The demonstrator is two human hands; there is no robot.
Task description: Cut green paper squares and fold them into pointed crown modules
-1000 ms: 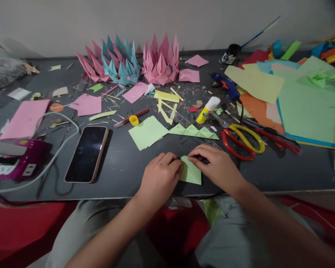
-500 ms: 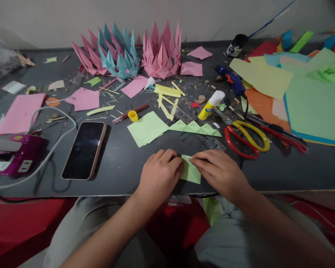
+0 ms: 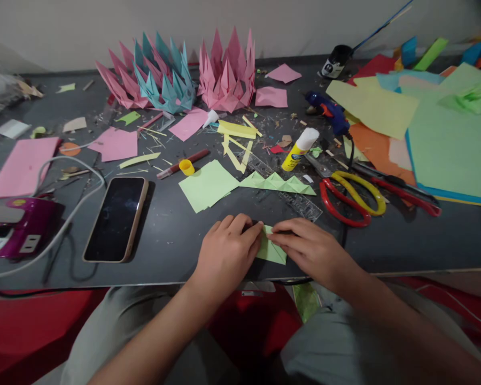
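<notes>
Between my hands, near the table's front edge, lies a partly folded piece of light green paper (image 3: 271, 252). My left hand (image 3: 230, 248) is closed on its left side, the fingers curled over the paper. The fingers of my right hand (image 3: 310, 243) are pressed together on its upper right part. Just beyond sit a stack of green paper squares (image 3: 208, 184) and a strip of folded green triangles (image 3: 278, 183). A clear ruler (image 3: 304, 207) lies partly under that strip. The undersides of both hands' fingertips are hidden.
A glue stick (image 3: 300, 148), scissors (image 3: 344, 200) and a blue glue gun (image 3: 328, 112) lie to the right, before piled coloured paper (image 3: 451, 133). Left are a phone (image 3: 116, 219) and a white cable (image 3: 78, 206). Pink (image 3: 228, 85) and blue (image 3: 166, 88) folded-paper crowns stand behind.
My right fingers have shifted slightly down and left over the green paper. Both hands stay on it. The whole view has turned slightly, so the table things appear a little further left.
</notes>
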